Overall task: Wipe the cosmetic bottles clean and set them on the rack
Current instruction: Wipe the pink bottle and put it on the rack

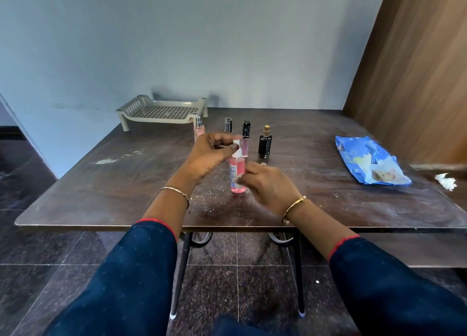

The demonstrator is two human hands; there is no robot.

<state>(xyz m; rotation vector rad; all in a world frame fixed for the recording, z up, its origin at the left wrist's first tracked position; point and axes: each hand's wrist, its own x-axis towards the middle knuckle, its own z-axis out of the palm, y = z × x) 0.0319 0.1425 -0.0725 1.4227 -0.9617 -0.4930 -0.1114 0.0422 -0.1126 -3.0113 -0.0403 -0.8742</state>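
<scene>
A pink spray bottle [237, 174] with a white top stands upright on the dark table [126, 184], in the middle. My left hand [211, 153] pinches its white spray head from the left. My right hand [267, 186] lies at the bottle's lower right side with fingers curled against the label; it is blurred. Behind stand a small pink perfume bottle [198, 129], a clear tube with a black cap [228, 125], a pink gloss tube with a black cap [245, 138] and a black bottle with a gold top [265, 143]. The beige rack [161, 112] sits at the back left.
A blue wet-wipe packet [370, 161] lies on the table's right side, with a crumpled white tissue [446, 181] beyond it near the right edge. White dust speckles the tabletop. A wooden panel rises at the right, and a pale wall stands behind the table.
</scene>
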